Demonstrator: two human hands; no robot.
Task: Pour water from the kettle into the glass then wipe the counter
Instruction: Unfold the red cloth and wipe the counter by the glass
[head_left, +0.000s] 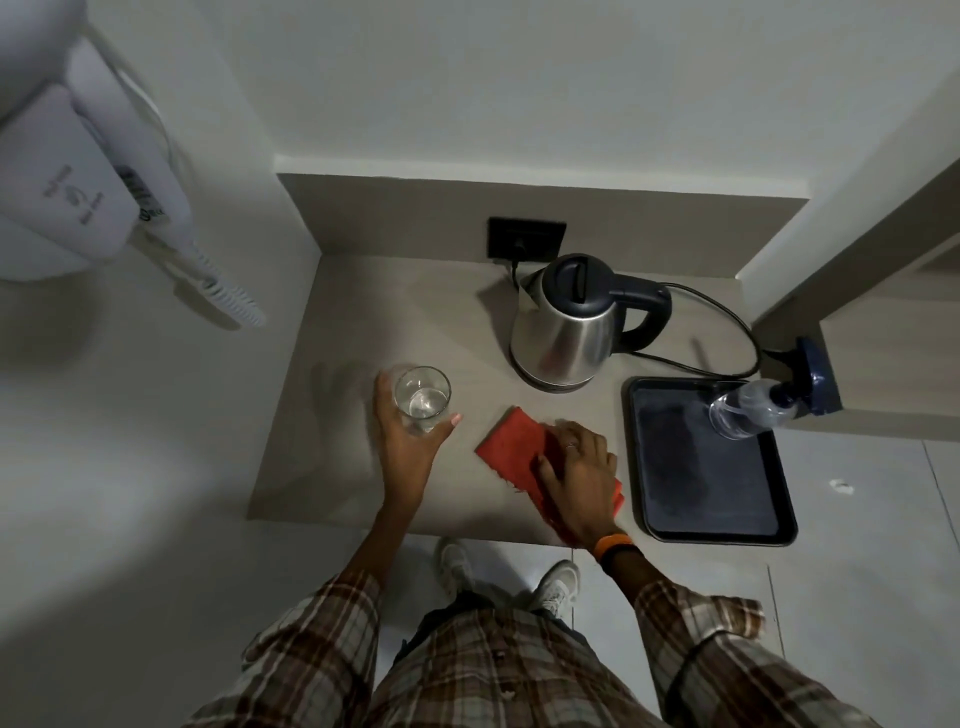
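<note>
Left hand fingers wrap the glass, upright on the bench, some water inside. Right hand fingers flat, pressing the red cloth. Kettle behind. Risk: a leftward wipe clips the glass and spills it.
</note>
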